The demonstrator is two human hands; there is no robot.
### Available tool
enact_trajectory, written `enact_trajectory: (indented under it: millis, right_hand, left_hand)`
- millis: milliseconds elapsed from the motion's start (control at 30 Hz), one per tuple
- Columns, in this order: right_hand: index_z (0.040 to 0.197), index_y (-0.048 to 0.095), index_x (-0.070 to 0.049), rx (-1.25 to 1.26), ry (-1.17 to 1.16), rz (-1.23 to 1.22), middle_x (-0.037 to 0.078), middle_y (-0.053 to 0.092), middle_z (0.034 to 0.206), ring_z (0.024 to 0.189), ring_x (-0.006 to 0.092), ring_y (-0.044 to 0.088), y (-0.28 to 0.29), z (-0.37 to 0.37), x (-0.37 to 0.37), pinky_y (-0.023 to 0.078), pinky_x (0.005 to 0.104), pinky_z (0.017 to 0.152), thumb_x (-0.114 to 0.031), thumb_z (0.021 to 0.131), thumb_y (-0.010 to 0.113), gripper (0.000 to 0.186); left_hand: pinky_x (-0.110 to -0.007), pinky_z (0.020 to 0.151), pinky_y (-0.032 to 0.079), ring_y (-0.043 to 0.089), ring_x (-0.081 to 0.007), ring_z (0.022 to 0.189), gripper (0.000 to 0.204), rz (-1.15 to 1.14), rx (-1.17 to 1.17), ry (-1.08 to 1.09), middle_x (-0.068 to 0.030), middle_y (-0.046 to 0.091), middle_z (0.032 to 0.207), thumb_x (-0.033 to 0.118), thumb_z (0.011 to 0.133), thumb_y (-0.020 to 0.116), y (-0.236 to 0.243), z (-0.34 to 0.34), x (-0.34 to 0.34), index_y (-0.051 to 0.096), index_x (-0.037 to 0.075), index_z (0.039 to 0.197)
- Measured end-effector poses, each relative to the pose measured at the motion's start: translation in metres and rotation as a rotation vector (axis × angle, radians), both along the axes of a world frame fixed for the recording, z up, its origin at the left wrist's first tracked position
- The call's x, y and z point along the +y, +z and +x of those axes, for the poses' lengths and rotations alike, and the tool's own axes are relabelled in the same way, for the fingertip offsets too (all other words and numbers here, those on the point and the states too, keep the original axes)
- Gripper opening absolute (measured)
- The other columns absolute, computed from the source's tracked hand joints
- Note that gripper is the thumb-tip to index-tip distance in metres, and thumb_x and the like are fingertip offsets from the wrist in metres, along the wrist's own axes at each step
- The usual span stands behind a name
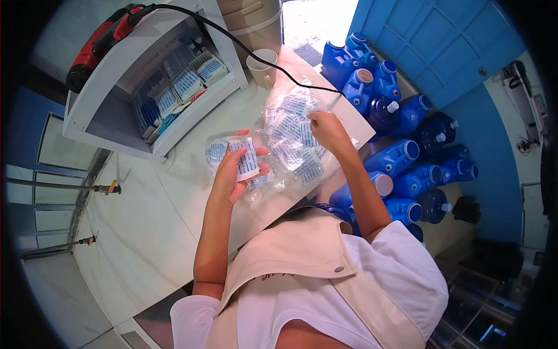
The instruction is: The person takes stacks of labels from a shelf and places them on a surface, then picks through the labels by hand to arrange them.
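My left hand (230, 170) is closed round a small stack of white printed labels or packets (249, 158) with blue lettering, its fingers at their edges. A round piece with similar blue print (216, 150) lies beside that hand, under clear plastic. To the right, a loose pile of matching white-and-blue pieces (286, 129) rests on and in a clear plastic bag (264, 189). My right hand (329, 131) is over the pile's right edge with its fingers pinched together. Whatever is between those fingertips is too small to make out.
A white open-fronted shelf box (160, 152) holds baskets of similar packets. On its top lies a red-and-black corded tool (103, 47), its cord crossing the counter (174, 192). A cream mug (261, 68) stands near a beige bucket (253, 26). Several blue water jugs (392, 157) stand beside the counter.
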State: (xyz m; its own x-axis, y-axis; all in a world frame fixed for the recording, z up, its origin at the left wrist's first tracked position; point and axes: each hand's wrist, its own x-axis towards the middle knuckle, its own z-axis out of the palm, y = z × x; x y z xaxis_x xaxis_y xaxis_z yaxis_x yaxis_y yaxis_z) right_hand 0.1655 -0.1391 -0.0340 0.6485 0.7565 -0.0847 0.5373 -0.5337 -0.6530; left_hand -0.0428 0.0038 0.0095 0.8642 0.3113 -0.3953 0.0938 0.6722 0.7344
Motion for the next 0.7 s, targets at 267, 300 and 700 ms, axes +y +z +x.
enact_trajectory:
  millis: [267,300,700]
  right_hand:
    - [0.090,0.060,0.002,-0.358,0.038,0.080,0.020,0.058,0.097,0.091,0.0351,0.057,-0.046,0.009,0.031,0.046,0.0416,0.079,-0.008,0.077,0.056,0.016]
    - [0.087,0.060,0.001,-0.456,0.044,0.067,0.018,0.060,0.091,0.086,0.0338,0.059,-0.053,0.012,0.030,0.047,0.0426,0.077,-0.009,0.077,0.056,0.015]
    - [0.084,0.058,0.001,0.131,-0.297,0.597,0.021,0.051,0.061,0.050,0.0303,0.053,0.007,-0.066,0.006,0.040,0.0361,0.049,-0.016,0.083,0.055,0.017]
  left_hand:
    - [-0.039,0.076,0.053,0.062,-0.0262,0.080,0.041,-0.154,-0.038,0.041,-0.0232,0.058,0.102,0.008,0.091,0.035,-0.018,0.028,-0.015,0.031,0.016,0.131]
    - [-0.038,0.074,0.053,0.061,-0.0251,0.079,0.040,-0.144,-0.082,0.029,-0.0233,0.058,0.102,0.008,0.091,0.035,-0.024,0.030,-0.014,0.031,0.017,0.131]
    - [-0.032,0.070,0.046,0.050,-0.0165,0.080,0.032,-0.068,-0.045,0.363,-0.0068,0.048,0.090,0.021,0.093,0.043,-0.030,0.066,-0.041,0.032,0.020,0.123]
